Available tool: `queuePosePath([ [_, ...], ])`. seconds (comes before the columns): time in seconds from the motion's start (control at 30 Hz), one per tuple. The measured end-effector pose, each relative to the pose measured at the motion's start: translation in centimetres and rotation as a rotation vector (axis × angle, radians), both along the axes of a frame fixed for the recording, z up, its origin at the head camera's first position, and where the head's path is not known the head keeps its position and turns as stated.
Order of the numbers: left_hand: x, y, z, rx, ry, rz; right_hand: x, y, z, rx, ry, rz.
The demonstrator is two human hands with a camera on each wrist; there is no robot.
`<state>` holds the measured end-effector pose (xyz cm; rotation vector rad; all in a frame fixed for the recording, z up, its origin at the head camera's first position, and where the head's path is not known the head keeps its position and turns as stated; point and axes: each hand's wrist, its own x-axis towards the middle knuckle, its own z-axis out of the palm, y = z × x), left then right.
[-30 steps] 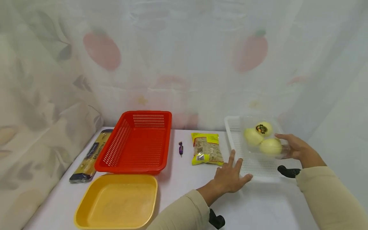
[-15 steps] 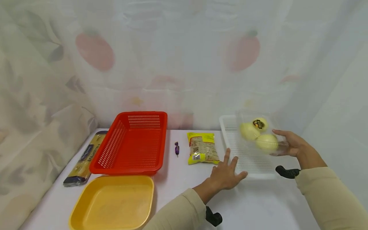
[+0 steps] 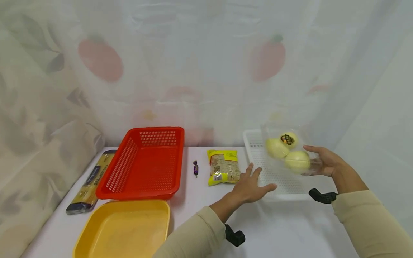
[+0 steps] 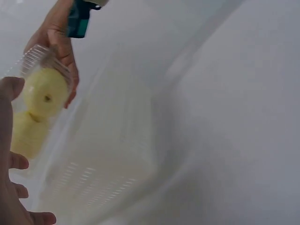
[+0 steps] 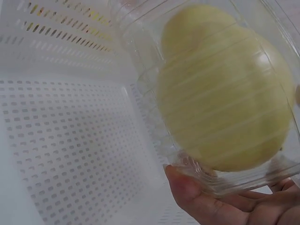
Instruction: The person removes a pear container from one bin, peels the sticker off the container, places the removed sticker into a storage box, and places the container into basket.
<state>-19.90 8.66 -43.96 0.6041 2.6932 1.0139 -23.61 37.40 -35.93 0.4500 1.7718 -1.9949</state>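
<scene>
Spaghetti packet (image 3: 91, 182), long, dark at both ends: lying at an angle on the tabletop (image 3: 200, 200), well apart from the left grip, to its left.

Yellow tray (image 3: 126, 229), rounded corners: left of the left grip and nearer the person, cut off by the lower edge of the head view.

Red basket (image 3: 146, 168), slotted walls: left of the left grip and farther from the person, just behind the yellow tray.

Candy (image 3: 195, 168), one, purple wrapper: lying left of the left grip, between the red basket and the yellow bag.

Yellow bag (image 3: 223, 167), clear window, barcode: lying flat just beside the left grip, on its far left side.

Left grip (image 3: 253, 187): bare hand, fingers and thumb apart, holding nothing, at the left side of the white basket; contact with it cannot be told.

White basket (image 3: 287, 186), perforated floor: right of the left grip, beneath and left of the right grip.

Clear container (image 3: 277, 165), with round label and pale yellow fruits (image 3: 297, 161), three: in the right grip, tilted, over the white basket.

Right grip (image 3: 329, 161): bare hand clamped on the container's right end, thumb above, fingers curled beneath.
</scene>
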Motion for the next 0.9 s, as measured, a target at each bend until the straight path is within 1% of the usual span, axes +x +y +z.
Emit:
queuePosePath([
  [0.07, -0.4, -0.2, 0.8, 0.080, -0.012, 0.025, 0.1, -0.1, 0.1, 0.004, 0.007, 0.012],
  [0.13, -0.9, -0.3, 1.7, 0.180, -0.034, 0.045, 0.3, -0.3, 0.3, 0.002, 0.010, 0.016],
  [0.27, -1.5, -0.7, 3.5, 0.377, -0.128, 0.080, 0.6, -0.9, 0.7, 0.010, 0.029, 0.026],
  [0.33, -1.8, -0.8, 4.3, 0.459, -0.191, 0.095, 0.8, -1.2, 1.0, 0.017, 0.045, 0.034],
  [0.53, -2.4, -0.8, 6.4, 0.680, -0.431, 0.143, 1.4, -2.4, 1.7, 0.029, 0.098, 0.065],
  [0.6, -2.5, -0.9, 6.9, 0.729, -0.485, 0.166, 1.6, -2.9, 1.9, 0.029, 0.116, 0.081],
  [0.67, -2.7, -1.1, 7.4, 0.751, -0.513, 0.189, 1.7, -3.3, 2.1, 0.020, 0.121, 0.092],
  [0.8, -2.8, -1.5, 8.1, 0.771, -0.541, 0.217, 2.0, -4.2, 2.5, 0.022, 0.135, 0.112],
  [0.9, -2.9, -1.8, 8.3, 0.793, -0.552, 0.217, 2.3, -4.9, 2.8, 0.031, 0.154, 0.130],
])
